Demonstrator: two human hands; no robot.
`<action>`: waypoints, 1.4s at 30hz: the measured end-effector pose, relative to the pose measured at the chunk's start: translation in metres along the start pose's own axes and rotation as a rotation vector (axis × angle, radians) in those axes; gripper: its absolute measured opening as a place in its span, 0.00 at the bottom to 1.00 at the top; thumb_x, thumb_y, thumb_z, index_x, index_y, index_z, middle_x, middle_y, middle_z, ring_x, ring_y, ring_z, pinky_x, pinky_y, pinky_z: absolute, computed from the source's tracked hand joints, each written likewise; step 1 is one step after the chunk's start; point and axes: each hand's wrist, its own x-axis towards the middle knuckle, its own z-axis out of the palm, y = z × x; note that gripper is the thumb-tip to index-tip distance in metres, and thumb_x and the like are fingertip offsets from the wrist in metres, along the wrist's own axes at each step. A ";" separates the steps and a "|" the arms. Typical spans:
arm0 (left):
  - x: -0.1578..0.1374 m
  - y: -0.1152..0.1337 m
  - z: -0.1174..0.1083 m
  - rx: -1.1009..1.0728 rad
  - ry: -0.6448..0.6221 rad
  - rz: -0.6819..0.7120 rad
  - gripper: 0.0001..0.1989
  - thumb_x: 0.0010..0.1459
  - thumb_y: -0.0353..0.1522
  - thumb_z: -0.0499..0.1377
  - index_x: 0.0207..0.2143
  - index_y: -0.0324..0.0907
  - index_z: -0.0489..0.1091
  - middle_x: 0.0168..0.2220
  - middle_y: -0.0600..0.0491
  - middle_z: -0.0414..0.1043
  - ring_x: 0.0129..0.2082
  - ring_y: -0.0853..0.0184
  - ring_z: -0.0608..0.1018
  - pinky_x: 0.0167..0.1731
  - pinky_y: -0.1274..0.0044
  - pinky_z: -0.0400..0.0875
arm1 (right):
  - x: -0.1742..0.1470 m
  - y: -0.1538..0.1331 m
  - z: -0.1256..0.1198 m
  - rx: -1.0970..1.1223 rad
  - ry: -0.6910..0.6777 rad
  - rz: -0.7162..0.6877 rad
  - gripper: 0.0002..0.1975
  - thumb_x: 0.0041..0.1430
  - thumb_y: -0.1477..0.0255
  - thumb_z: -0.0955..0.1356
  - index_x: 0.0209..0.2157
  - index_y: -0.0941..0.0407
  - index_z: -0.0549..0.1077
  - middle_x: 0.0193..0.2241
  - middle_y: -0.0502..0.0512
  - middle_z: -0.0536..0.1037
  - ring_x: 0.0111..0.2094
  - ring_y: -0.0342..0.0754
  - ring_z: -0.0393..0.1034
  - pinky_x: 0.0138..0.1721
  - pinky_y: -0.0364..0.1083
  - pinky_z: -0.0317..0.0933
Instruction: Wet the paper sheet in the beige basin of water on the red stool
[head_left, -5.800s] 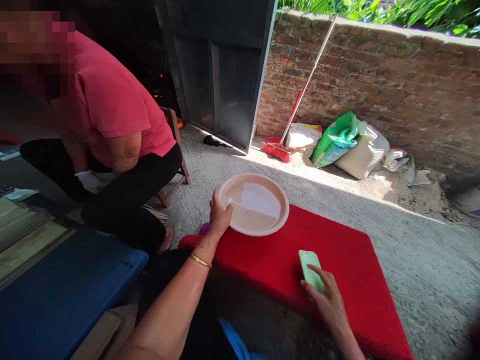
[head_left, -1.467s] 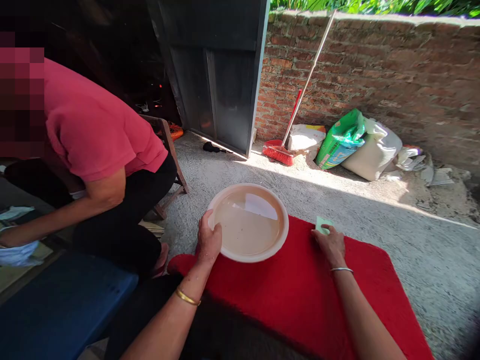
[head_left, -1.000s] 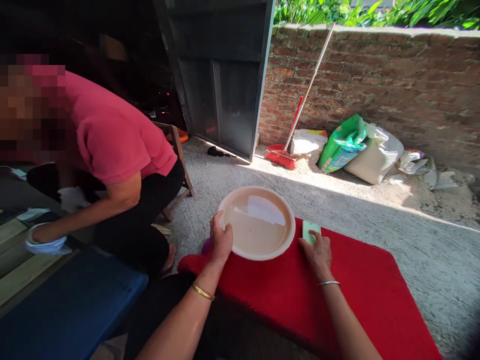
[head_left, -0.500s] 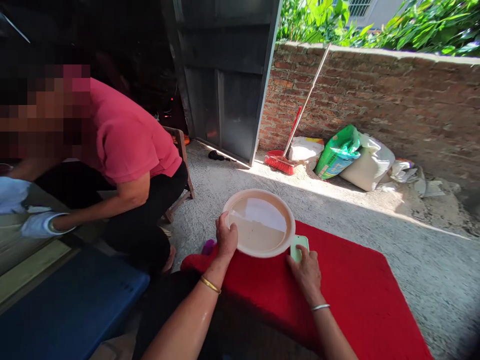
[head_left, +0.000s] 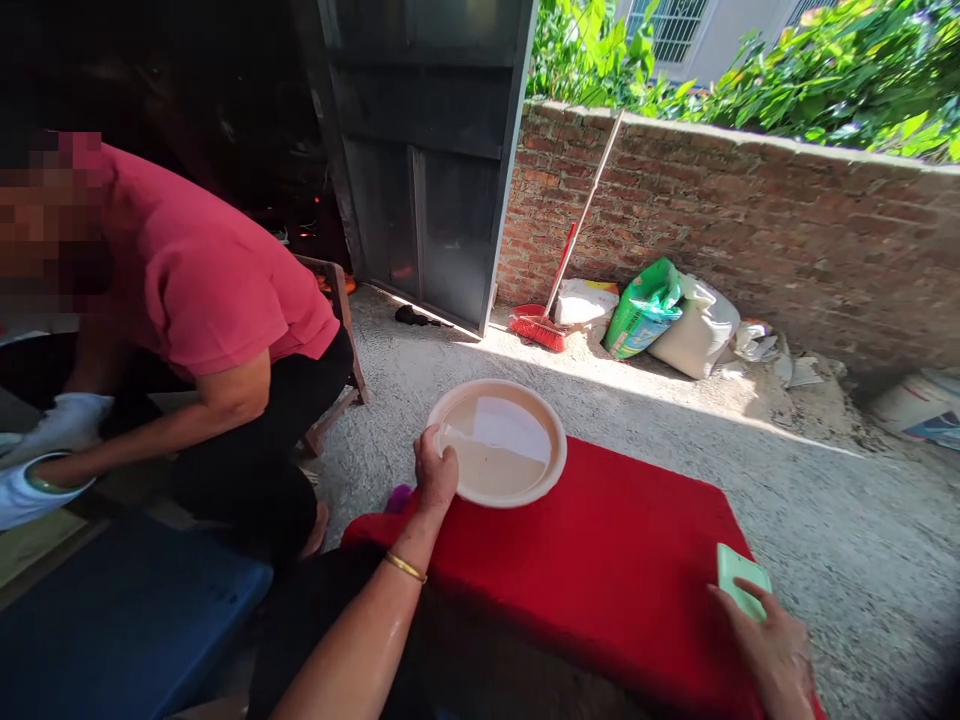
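A pale pink plastic basin (head_left: 559, 462) of cloudy water rests at the back left of a red cloth-covered surface (head_left: 600, 560). My left hand (head_left: 436, 472) grips its near-left rim, thumb over the edge; the fingers beyond the rim are partly hidden. At the right end of the red cloth, my right hand (head_left: 772, 640) has thumb and fingers around a flat, rounded mint-green object that looks like a phone (head_left: 739, 575). The phone lies at the cloth's right edge, apart from the basin.
On the left, a person in a pink shirt (head_left: 217, 260) bends over, wearing pale gloves (head_left: 71, 425), beside a blue surface (head_left: 135, 610). A dark metal door (head_left: 420, 170), broom (head_left: 544, 330), green sack (head_left: 641, 310) and white sack (head_left: 697, 330) stand near the brick wall (head_left: 720, 220).
My right hand has carried the mint-green phone rightward, away from the basin to the cloth's right edge. My left hand stays on the rim. The other person's gloved hands have shifted.
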 end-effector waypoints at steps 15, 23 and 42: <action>0.006 -0.002 -0.005 0.121 -0.020 -0.002 0.22 0.50 0.22 0.57 0.49 0.40 0.72 0.48 0.45 0.72 0.53 0.57 0.74 0.60 0.65 0.65 | -0.153 -0.081 0.104 0.328 -0.613 -0.762 0.21 0.47 0.70 0.70 0.46 0.49 0.77 0.40 0.53 0.73 0.38 0.49 0.72 0.38 0.45 0.66; 0.007 -0.001 -0.004 0.135 -0.016 0.006 0.22 0.50 0.22 0.57 0.49 0.39 0.72 0.48 0.45 0.72 0.53 0.57 0.74 0.59 0.65 0.66 | 0.017 0.077 -0.012 0.015 0.121 0.006 0.27 0.40 0.47 0.67 0.34 0.53 0.76 0.23 0.55 0.68 0.32 0.61 0.67 0.35 0.57 0.64; 0.014 -0.010 -0.008 0.151 -0.034 0.025 0.23 0.49 0.25 0.58 0.49 0.40 0.72 0.48 0.46 0.73 0.53 0.55 0.74 0.59 0.63 0.66 | -0.078 0.035 0.023 0.279 -0.151 -0.421 0.24 0.49 0.51 0.68 0.42 0.52 0.77 0.39 0.57 0.72 0.43 0.56 0.70 0.48 0.55 0.65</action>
